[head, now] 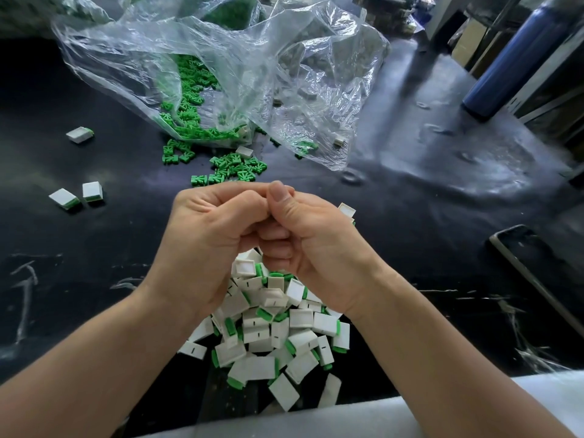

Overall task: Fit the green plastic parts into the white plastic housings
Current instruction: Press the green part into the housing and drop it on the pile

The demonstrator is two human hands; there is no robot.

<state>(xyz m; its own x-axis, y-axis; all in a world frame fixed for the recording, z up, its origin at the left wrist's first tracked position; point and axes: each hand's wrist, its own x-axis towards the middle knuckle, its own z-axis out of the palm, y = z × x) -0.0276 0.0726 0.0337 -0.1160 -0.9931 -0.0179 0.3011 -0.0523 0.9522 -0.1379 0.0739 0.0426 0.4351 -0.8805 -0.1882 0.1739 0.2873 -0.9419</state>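
Over the near heap of fitted white housings (pixel 275 336), the left hand (pixel 208 235) and right hand (pixel 313 235) press together knuckle to knuckle, fingers curled tight; whatever they pinch is hidden between them. Loose green parts (pixel 234 167) lie just beyond, spilling from a clear plastic bag (pixel 221 58) on the dark desk (pixel 426 200).

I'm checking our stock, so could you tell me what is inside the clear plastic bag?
Green parts lie in the bag and spill from its mouth; crumpled film hides anything deeper.
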